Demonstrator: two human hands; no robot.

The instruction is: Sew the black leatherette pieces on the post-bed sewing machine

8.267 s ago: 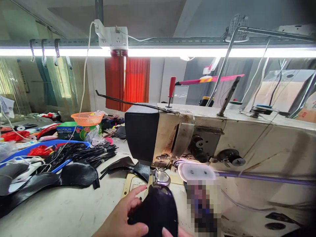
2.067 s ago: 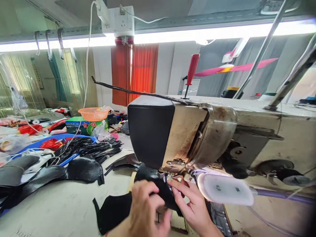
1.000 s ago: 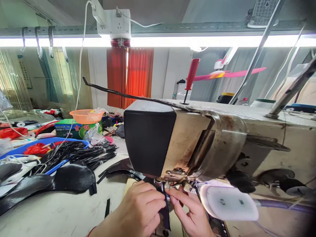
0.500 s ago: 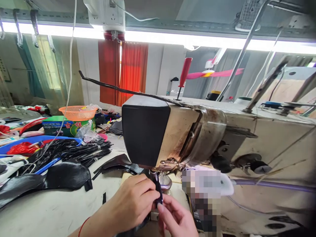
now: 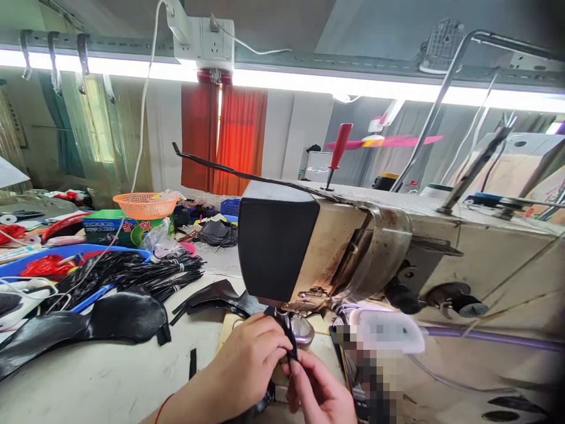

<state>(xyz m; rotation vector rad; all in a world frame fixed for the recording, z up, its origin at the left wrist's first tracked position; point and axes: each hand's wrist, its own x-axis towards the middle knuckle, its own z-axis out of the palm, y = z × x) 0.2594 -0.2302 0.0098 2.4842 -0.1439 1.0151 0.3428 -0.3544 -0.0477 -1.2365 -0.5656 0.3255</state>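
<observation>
While under one sewing machine [image 5: 353, 247], two hands, left hand [image 5: 251, 365], right hand [image 5: 320, 394], each grip pinching one black strip [image 5: 289, 341].

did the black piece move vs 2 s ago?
Yes. The black piece, then spread flat left of the needle, now stands pinched between both hands under the sewing machine head.

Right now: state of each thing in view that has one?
left hand: closed, pinching the black strip
right hand: fingertips pinching the same strip
black strip: held upright under the sewing machine head
tube light: lit
red screwdriver: standing upright on machine
orange basket: upright on green box
</observation>
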